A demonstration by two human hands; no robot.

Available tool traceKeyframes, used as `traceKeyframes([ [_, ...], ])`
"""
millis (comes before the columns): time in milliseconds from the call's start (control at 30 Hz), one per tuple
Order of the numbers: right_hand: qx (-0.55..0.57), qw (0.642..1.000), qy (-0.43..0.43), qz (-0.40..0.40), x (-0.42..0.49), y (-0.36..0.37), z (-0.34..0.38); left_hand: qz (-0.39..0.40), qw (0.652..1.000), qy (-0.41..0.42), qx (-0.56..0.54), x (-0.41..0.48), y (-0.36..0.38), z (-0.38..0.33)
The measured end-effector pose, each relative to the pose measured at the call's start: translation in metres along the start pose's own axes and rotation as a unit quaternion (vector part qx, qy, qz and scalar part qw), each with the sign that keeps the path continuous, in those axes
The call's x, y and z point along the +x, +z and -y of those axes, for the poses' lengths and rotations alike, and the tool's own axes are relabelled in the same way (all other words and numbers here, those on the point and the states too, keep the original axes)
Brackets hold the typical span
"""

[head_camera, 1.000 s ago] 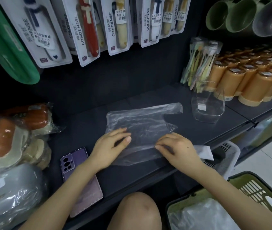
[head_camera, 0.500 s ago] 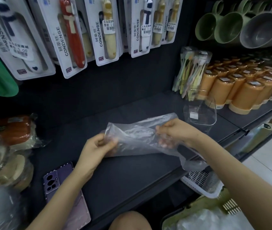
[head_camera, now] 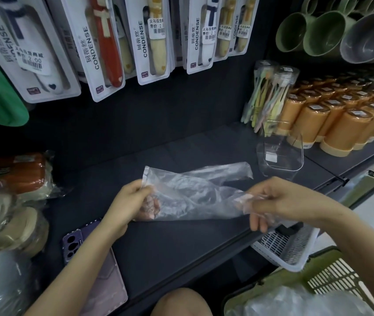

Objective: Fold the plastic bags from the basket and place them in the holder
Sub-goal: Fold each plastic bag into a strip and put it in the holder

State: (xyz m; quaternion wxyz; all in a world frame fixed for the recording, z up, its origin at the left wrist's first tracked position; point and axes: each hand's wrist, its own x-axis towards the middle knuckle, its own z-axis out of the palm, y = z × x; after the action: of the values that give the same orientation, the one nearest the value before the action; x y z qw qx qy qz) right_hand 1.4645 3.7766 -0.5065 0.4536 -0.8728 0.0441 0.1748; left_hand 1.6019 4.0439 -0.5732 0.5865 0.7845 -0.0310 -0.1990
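While the clear plastic bag (head_camera: pixel 195 197) is stretched just above the dark shelf (head_camera: pixel 181 242), the left hand (head_camera: pixel 133 201) pinches its left end and the right hand (head_camera: pixel 279 199) grips its right end. Behind stands the transparent holder (head_camera: pixel 280 153); lower right, the green basket (head_camera: pixel 325 277).

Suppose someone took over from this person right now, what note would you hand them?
Left hand pinches one end of the clear plastic bag, right hand the other; bag stretched over the shelf, not yet folded.
Holder stands right of it on the shelf, no bags visible inside.
Green basket at lower right holds more bags.
Left: fold this bag, put it in the holder, then the rest.
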Motion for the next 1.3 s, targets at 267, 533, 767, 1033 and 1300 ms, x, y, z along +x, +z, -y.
traceKeyframes([
  [267,-0.087,0.988,-0.002,-0.130,0.039,-0.006,-0.013,-0.032,0.999,-0.025,-0.013,0.000,0.002,0.002],
  [533,-0.031,0.986,0.040,-0.160,0.088,0.002,-0.028,-0.093,0.995,-0.027,0.006,0.003,0.003,0.008],
  [767,-0.171,0.950,0.028,-0.258,0.099,-0.009,-0.023,-0.100,0.995,-0.022,-0.010,-0.002,0.004,0.011],
  [1033,-0.123,0.968,-0.004,-0.218,0.131,-0.002,-0.023,-0.105,0.994,-0.019,-0.025,-0.005,0.003,0.011],
  [1300,-0.139,0.974,0.078,-0.161,0.093,-0.010,-0.040,-0.071,0.997,-0.004,0.015,-0.008,0.002,0.010],
])
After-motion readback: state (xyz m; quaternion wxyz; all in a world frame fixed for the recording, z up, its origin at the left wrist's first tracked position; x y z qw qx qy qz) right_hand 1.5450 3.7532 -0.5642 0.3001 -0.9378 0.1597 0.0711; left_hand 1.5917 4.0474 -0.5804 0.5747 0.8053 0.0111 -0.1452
